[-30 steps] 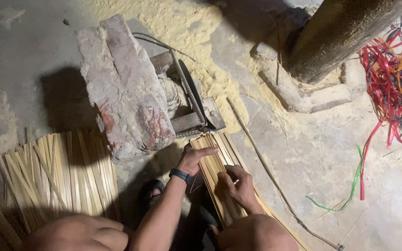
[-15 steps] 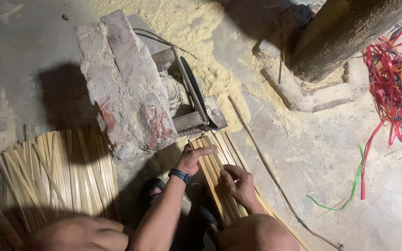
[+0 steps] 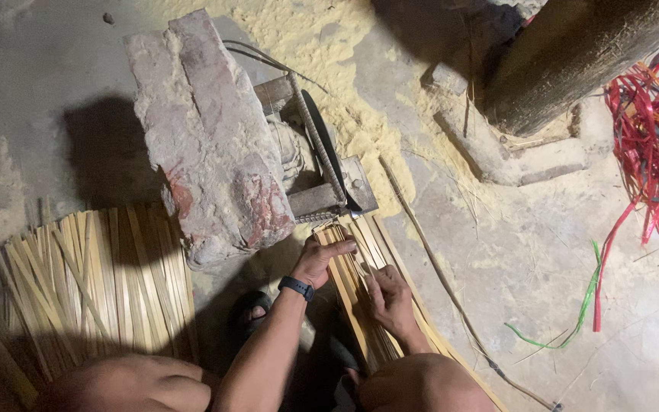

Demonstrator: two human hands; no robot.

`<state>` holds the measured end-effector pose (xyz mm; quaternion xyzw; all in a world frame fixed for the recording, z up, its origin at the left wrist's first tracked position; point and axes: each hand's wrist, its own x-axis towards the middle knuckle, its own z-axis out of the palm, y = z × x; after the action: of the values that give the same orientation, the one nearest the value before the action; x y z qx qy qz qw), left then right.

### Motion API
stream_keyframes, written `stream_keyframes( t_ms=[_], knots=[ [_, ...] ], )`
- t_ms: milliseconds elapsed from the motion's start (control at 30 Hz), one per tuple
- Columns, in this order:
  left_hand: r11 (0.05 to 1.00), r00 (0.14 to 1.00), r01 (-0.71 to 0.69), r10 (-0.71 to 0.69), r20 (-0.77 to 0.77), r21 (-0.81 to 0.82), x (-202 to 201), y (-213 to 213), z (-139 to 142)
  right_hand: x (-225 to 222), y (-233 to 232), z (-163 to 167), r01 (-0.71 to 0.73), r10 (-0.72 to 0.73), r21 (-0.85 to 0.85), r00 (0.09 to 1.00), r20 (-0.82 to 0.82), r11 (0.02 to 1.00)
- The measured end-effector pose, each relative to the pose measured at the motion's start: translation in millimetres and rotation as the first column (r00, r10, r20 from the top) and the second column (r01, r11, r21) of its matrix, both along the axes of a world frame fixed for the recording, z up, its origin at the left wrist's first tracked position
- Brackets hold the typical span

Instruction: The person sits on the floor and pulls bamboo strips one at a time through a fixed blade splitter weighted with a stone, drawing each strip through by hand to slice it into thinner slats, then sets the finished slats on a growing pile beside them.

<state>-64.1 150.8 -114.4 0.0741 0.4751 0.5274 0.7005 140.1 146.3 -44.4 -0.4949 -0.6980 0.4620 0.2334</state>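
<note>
Head view: I had my left hand [image 3: 322, 259] flat on the bamboo strips [image 3: 360, 305] at lower centre, fingers open, pressing. My right hand [image 3: 390, 301] pinched one strip. Their ends met the metal blade jig [image 3: 329, 172]. A finished-looking pile [image 3: 93, 282] lay at lower left; the bundle seemed mostly unworked.

Warm, dim light from above; the stone block [image 3: 207, 137] casts a hard shadow to its left. Darkness pools below the hands, corners fall off, and detail is slightly soft.
</note>
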Motion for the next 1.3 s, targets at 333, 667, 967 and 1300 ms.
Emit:
stream_keyframes(
  t_ms=[333,667,967,1300],
  knots=[
    [0.997,0.996,-0.071,0.07,-0.049,-0.019,-9.5,-16.2,3.5,-11.0,-19.4,-1.0,0.22,-0.32,-0.495,0.939,-0.127,0.841],
    [0.998,0.992,-0.054,0.051,-0.119,-0.02,-0.5,-8.9,10.4,-18.5,29.6,12.2,-0.016,-0.094,0.463,0.972,0.215,0.886],
    [0.988,0.987,-0.157,0.157,0.035,0.001,1.1,-2.7,-3.0,-66.4,66.1,17.1,-0.048,-0.048,0.437,0.977,0.206,0.898],
    [0.999,1.0,-0.029,0.029,0.0,-0.033,4.8,4.2,7.5,2.8,14.0,33.6,-0.212,0.005,0.673,0.955,0.296,0.708]
  ],
)
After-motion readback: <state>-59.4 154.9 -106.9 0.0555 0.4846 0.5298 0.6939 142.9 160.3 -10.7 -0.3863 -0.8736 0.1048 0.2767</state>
